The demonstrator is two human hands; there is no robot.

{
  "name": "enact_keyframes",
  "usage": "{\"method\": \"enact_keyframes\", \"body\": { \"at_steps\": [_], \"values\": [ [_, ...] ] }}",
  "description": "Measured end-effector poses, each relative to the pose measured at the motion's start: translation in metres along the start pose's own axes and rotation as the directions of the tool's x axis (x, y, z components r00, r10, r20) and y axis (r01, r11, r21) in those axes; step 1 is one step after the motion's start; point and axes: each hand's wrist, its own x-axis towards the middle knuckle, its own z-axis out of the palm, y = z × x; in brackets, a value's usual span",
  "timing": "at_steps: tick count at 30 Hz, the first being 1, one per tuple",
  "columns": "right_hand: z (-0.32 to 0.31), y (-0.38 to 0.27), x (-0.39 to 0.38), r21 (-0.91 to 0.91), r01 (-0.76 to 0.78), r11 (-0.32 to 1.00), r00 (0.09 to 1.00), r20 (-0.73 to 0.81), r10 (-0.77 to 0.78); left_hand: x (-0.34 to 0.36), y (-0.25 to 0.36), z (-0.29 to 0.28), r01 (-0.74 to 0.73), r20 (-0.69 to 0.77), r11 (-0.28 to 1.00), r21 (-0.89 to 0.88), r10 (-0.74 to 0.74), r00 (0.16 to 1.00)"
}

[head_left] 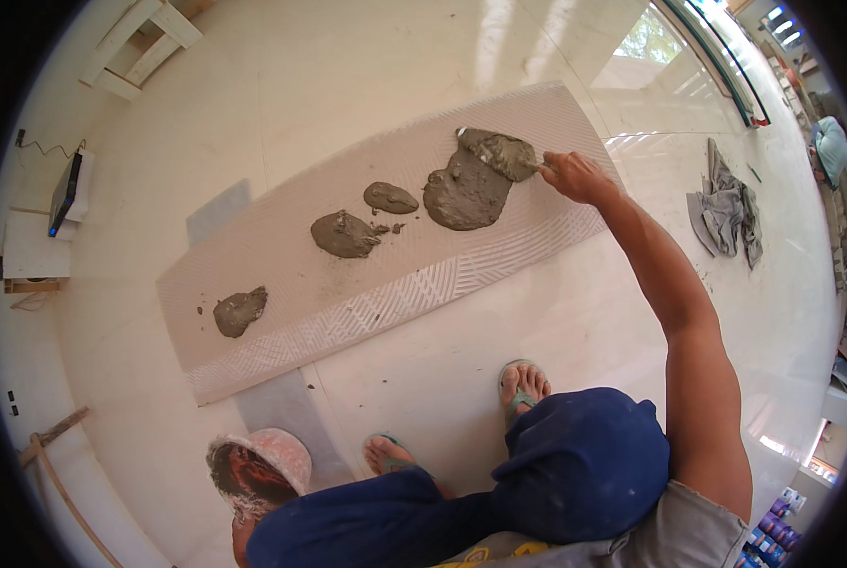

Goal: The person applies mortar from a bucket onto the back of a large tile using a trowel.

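A large beige tile (300,275) with a ridged back lies on the floor, bearing several piles of grey mortar (343,234). My right hand (575,175) grips a trowel (504,151) coated in mortar, held over the largest pile near the tile's right end. At the lower left, my left hand (244,530), mostly hidden behind my blue-trousered leg, holds a tilted pinkish bucket (291,454) with mortar crusted round its rim. My feet in green flip-flops (523,388) stand at the tile's near edge.
A crumpled grey cloth (731,213) lies at the right. Wooden frames (140,47) sit at the upper left, a black device (64,194) at the left, and boards (40,445) at the lower left. A green-edged frame (755,104) and a person (829,147) are at the far right.
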Motion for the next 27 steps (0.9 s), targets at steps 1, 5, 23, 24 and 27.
{"method": "enact_keyframes", "body": {
  "at_steps": [1, 5, 23, 24, 27],
  "values": [
    [0.002, 0.009, 0.001, 0.026, -0.031, 0.999, 0.999, -0.009, 0.031, 0.002, 0.003, -0.001, 0.002, 0.009, 1.0, 0.018, -0.002, 1.0],
    [0.017, 0.024, -0.015, 0.099, -0.086, 0.991, 0.996, -0.005, 0.087, -0.005, 0.024, -0.021, -0.032, -0.001, 0.993, 0.117, 0.033, 0.999],
    [0.018, -0.098, -0.069, -0.061, 0.044, 0.997, 0.999, 0.004, -0.044, 0.117, 0.364, 0.163, -0.687, 0.269, 0.15, 0.711, 0.845, 0.463],
    [0.019, -0.093, -0.059, -0.045, 0.024, 0.999, 1.0, -0.009, -0.024, 0.131, 0.375, 0.182, -0.708, 0.362, 0.035, 0.705, 0.841, 0.402],
    [0.011, -0.074, -0.04, -0.005, -0.05, 0.999, 0.997, -0.052, 0.049, 0.141, 0.39, 0.25, -0.681, 0.482, -0.106, 0.725, 0.784, 0.391]
  ]
}}
